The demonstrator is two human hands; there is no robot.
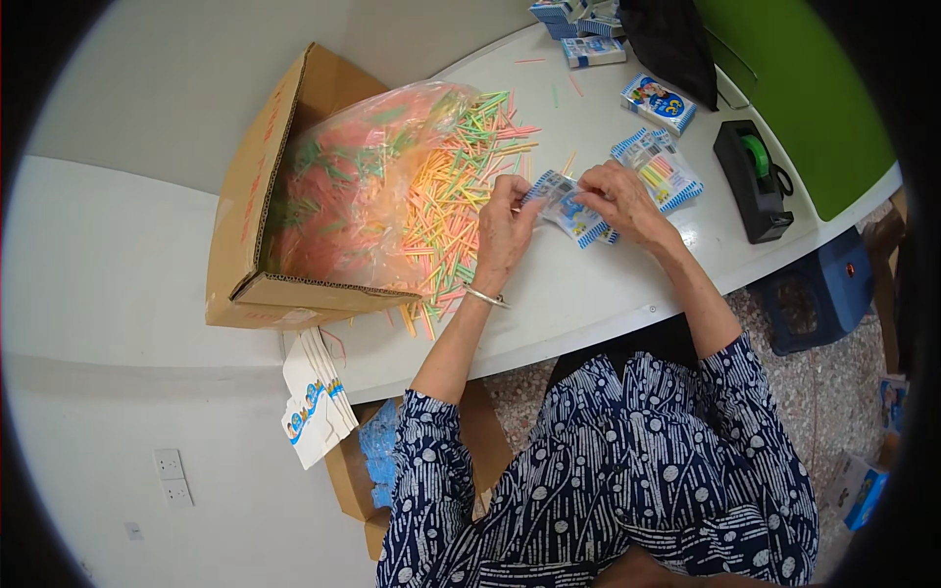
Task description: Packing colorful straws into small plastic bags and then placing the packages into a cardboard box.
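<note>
Between my two hands is a small clear plastic packet (567,208) with blue striped ends. My left hand (504,227) pinches its left end between thumb and fingers. On the packet's right side, my right hand (627,201) has its fingers closed on it. Beyond my right hand lie more striped packets (668,174), with pale coloured sticks showing through the film. To the left of my left hand spreads a heap of thin pink, green, yellow and orange sticks (446,201). What is inside the held packet is hard to make out.
A cardboard box (257,220) lies on its side, its plastic bag (363,167) spilling sticks onto the white table (578,294). A black tape dispenser (753,186) stands right. Small printed boxes (659,103) and a black bag (671,39) lie at the back. A blue stool (818,294) stands below.
</note>
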